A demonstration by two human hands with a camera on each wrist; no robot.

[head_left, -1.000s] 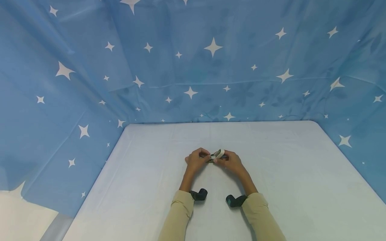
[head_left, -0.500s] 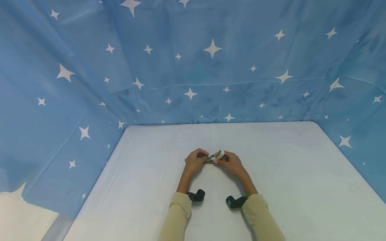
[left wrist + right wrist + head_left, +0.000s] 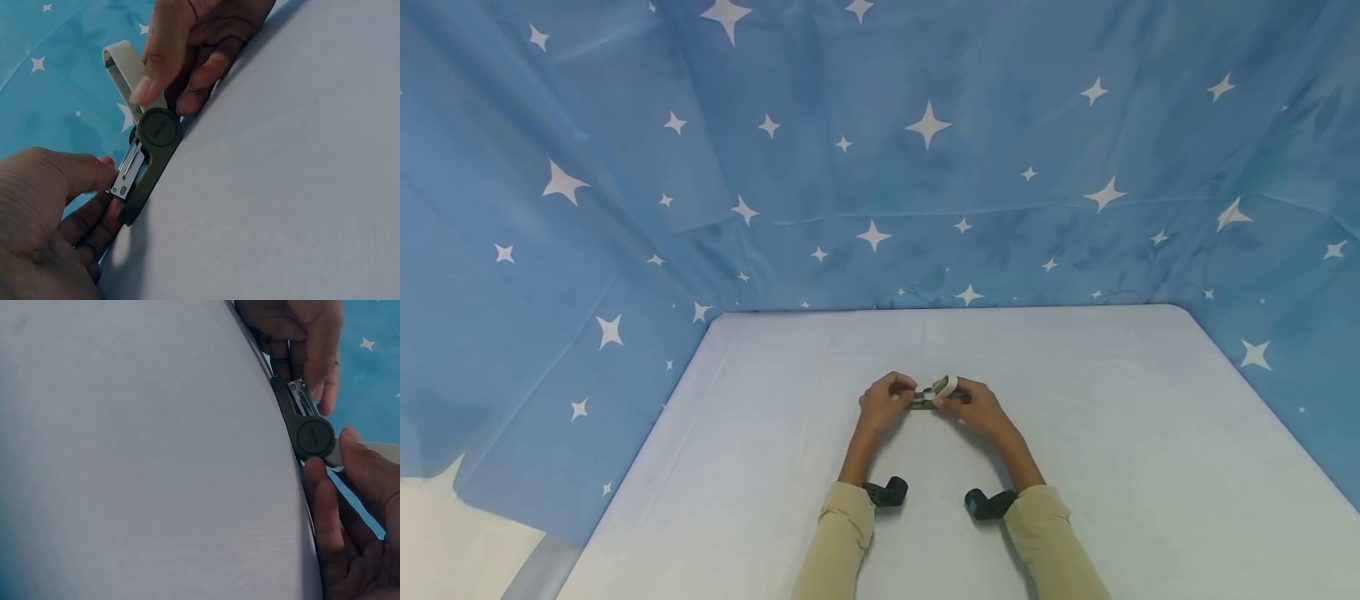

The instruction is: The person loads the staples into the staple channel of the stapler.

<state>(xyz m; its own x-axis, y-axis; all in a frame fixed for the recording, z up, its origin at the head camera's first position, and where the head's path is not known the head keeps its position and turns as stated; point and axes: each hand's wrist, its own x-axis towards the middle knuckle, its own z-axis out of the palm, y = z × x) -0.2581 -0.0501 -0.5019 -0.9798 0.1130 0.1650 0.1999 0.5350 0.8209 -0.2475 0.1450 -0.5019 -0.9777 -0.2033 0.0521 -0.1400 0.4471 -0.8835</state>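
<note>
A small stapler [image 3: 161,128] with a dark green base and round hub is held on the white table between both hands. Its cream top arm [image 3: 127,62] is swung up and back, baring the metal staple rail [image 3: 130,167]. My left hand [image 3: 880,405] is at the front end, its thumb at the tip of the rail and fingers behind it. Around the hub end, my right hand [image 3: 979,405] grips the stapler, thumb on the cream arm and fingers beside the base. In the right wrist view, most of the cream arm is hidden behind the right thumb.
The white tabletop [image 3: 760,433] spreads out around the hands. Blue cloth with white stars [image 3: 880,167] hangs behind it and along both sides. Dark wrist cameras [image 3: 891,492] sit on both wrists, above cream sleeves.
My left hand has shifted slightly left, away from the right hand, and more of the stapler's front shows between them. The right hand stays nearly still, and the view has tilted a little.
</note>
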